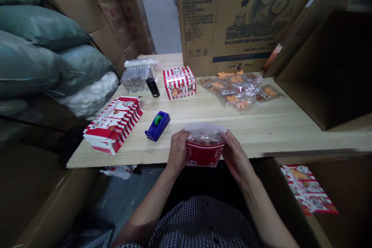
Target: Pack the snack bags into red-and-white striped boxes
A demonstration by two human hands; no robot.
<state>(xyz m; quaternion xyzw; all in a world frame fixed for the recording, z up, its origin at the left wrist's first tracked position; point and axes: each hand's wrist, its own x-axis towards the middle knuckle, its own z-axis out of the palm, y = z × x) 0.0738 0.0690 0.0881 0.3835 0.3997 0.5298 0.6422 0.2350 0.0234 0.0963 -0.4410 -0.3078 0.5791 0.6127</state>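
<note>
A red and white striped snack box (204, 155) is held between my two hands at the table's front edge. Its top is open, with a pale flap standing up at the back and shiny clear packets (205, 138) inside. My left hand (178, 151) grips the left side, thumb near the upper rim. My right hand (236, 155) grips the right side near the flap, fingers partly hidden behind the box. Ahead and to the left lies a blue tape dispenser (157, 126) with a green roll.
A stack of flattened striped boxes (114, 122) lies left. A closed striped box (179, 82), black cylinder (152, 87) and clear plastic containers (137, 77) stand behind. Bagged orange snacks (236, 89) lie right, before a large carton (226, 19). An open carton (325, 73) is at far right.
</note>
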